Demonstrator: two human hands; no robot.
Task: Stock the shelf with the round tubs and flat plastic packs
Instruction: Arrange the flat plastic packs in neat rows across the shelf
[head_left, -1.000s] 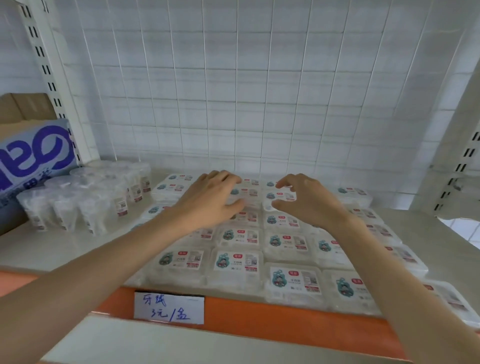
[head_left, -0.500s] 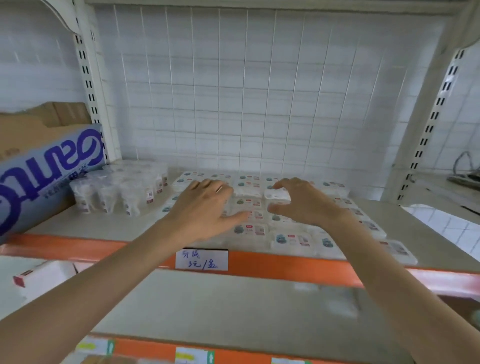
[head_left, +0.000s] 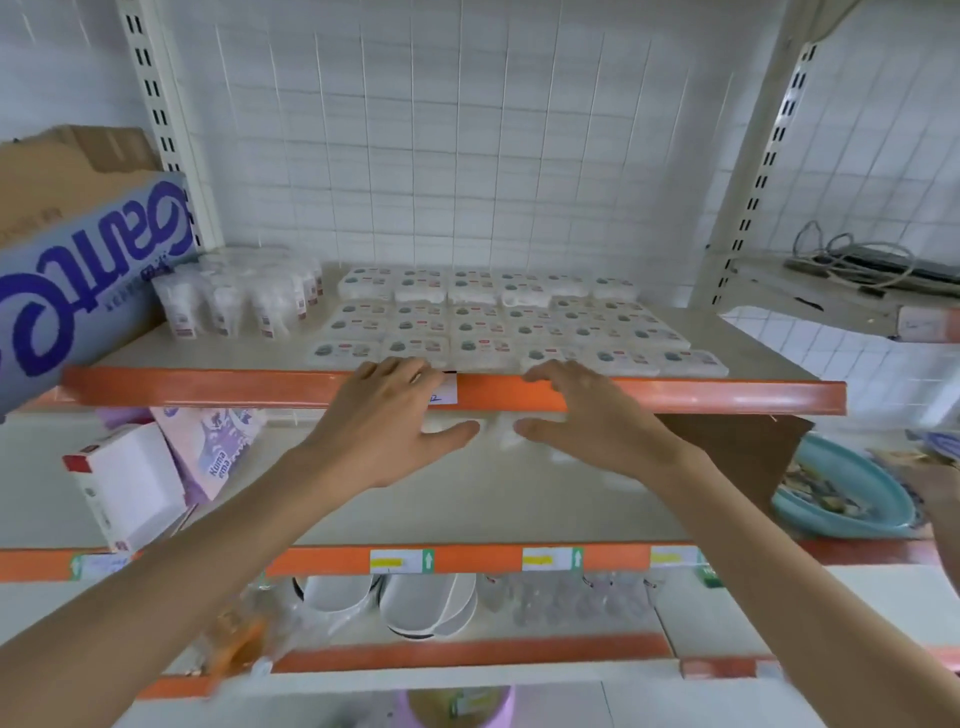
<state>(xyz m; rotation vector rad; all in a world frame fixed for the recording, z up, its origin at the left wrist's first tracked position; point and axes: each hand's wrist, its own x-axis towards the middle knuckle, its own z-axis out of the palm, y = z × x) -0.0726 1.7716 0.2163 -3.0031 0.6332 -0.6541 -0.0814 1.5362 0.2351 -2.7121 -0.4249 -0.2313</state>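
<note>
Several flat plastic packs (head_left: 470, 325) lie in rows on the top shelf (head_left: 208, 358), which has an orange front rail. A cluster of clear round tubs (head_left: 234, 299) stands to their left. My left hand (head_left: 387, 423) and my right hand (head_left: 587, 421) hover side by side in front of the orange rail, below the packs. Both hands have relaxed, spread fingers and hold nothing. Neither hand touches a pack or a tub.
A blue-printed cardboard box (head_left: 78, 260) stands at the top shelf's left end. The shelf below carries a white box (head_left: 130, 483), a purple pack (head_left: 213, 441) and a teal basin (head_left: 841, 493). White bowls (head_left: 410, 603) sit lower down. Cables (head_left: 857, 265) lie at the right.
Both hands have drawn back from over the flat packs to in front of the orange shelf rail. The view has pulled away and lower shelves have come into sight.
</note>
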